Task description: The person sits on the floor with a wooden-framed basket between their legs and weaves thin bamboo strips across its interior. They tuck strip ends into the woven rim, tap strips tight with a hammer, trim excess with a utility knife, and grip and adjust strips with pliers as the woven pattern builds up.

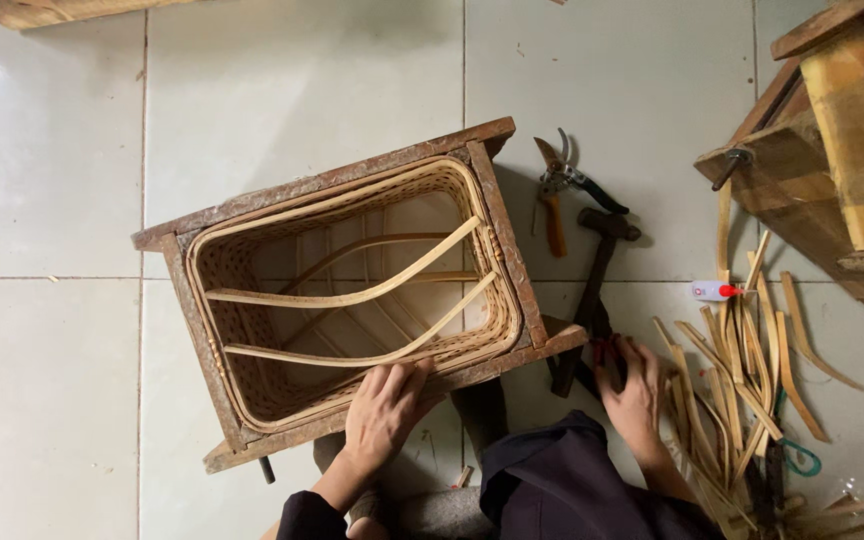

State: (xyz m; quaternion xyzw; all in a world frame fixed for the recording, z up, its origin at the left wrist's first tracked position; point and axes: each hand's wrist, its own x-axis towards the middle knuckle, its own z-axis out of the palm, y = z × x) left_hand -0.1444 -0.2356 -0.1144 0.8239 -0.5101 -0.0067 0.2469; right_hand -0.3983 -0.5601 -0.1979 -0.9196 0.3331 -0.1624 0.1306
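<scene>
A woven bamboo basket (252, 400) sits inside a rough wooden frame (322, 185) on the tiled floor, with two curved bamboo strips (352, 296) crossing its opening. My left hand (384, 412) lies over the near side of the frame, fingers curled onto the basket's rim. My right hand (634, 395) is to the right of the frame, its fingers closed around a dark tool with red marks (604, 352). That tool lies beside the lower end of a hammer (597, 275).
Pruning shears (560, 190) lie beyond the hammer. A pile of cut bamboo strips (742, 380) spreads at the right, with a small white tube with a red cap (714, 291) above it. A wooden bench (832, 150) fills the upper right corner. My dark-clothed knee (562, 480) is below.
</scene>
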